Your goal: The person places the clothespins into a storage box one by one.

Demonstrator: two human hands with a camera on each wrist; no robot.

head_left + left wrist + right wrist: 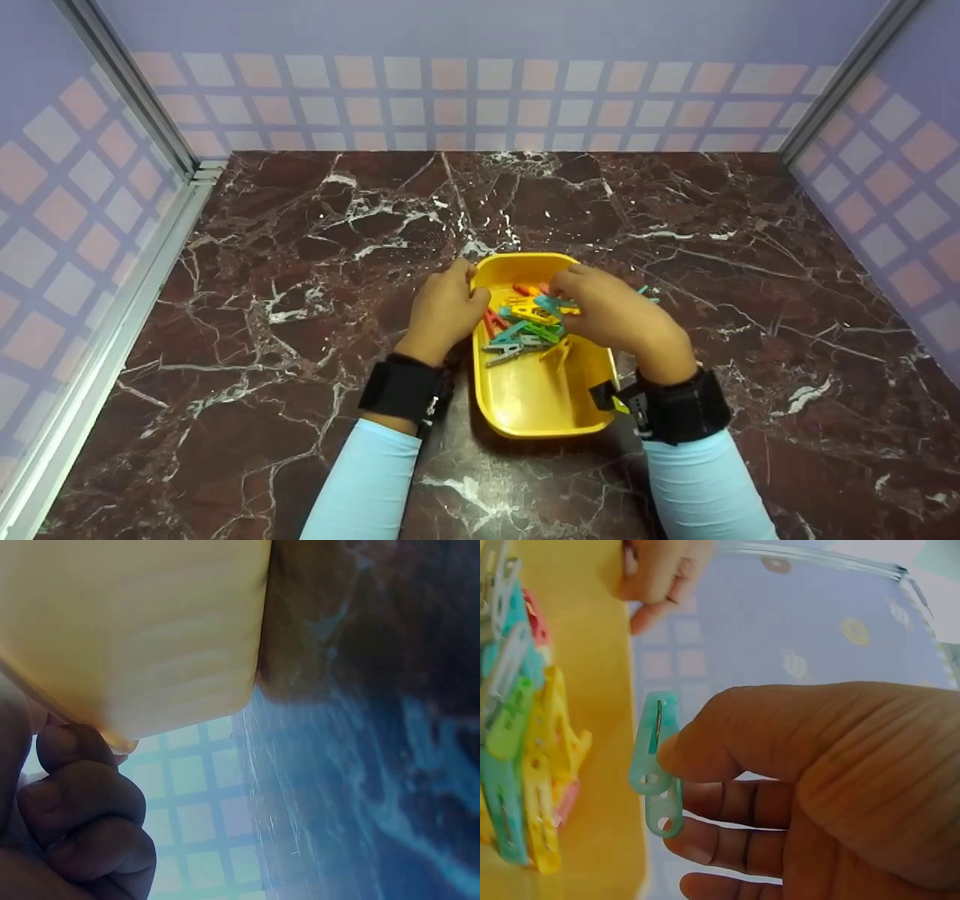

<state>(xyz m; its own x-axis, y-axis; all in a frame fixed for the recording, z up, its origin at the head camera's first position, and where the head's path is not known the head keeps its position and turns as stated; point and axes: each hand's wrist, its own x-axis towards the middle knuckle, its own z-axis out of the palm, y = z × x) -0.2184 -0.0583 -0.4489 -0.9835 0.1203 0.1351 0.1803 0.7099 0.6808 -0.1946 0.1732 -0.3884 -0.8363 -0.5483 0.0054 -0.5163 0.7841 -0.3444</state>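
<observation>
A yellow plastic tub (540,401) with rounded corners holds a heap of coloured clothespins (536,330) in yellow, green, teal, red and grey. My left hand (444,307) grips the tub's left rim; in the left wrist view its curled fingers (94,802) show at the rim. Over the tub's right side, my right hand (619,315) pinches a teal clothespin (658,757) between thumb and fingers. In the right wrist view this clothespin hangs beside the tub's yellow inside, apart from the heap.
The tub stands on a dark red marbled table (300,420). Small teal tips (649,295) show just past the right hand, beyond the tub's rim. Tiled-pattern walls (495,97) enclose the table at the back and both sides. Black bands (405,390) wrap both wrists.
</observation>
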